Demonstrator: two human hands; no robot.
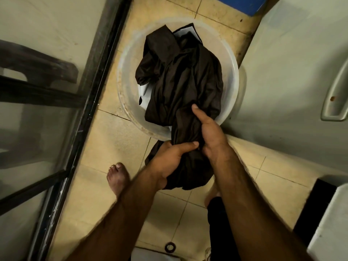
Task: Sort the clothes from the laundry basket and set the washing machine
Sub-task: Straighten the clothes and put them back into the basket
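Observation:
A round white plastic basin [128, 72] stands on the tiled floor, serving as the laundry basket. A dark brown garment [180, 76] fills it and trails over its near rim toward me. My left hand [169, 157] grips the bunched lower end of that garment, below the rim. My right hand [209, 130] holds the same garment just above, thumb stretched up over the cloth. A white piece of cloth [145, 91] shows under the dark garment inside the basin.
A white appliance with a grey handle [335, 95] stands at the right, close to the basin. A glass door with a dark frame [90, 102] runs along the left. My bare foot [117, 178] rests on the beige tiles. A blue object [243, 4] lies at the top.

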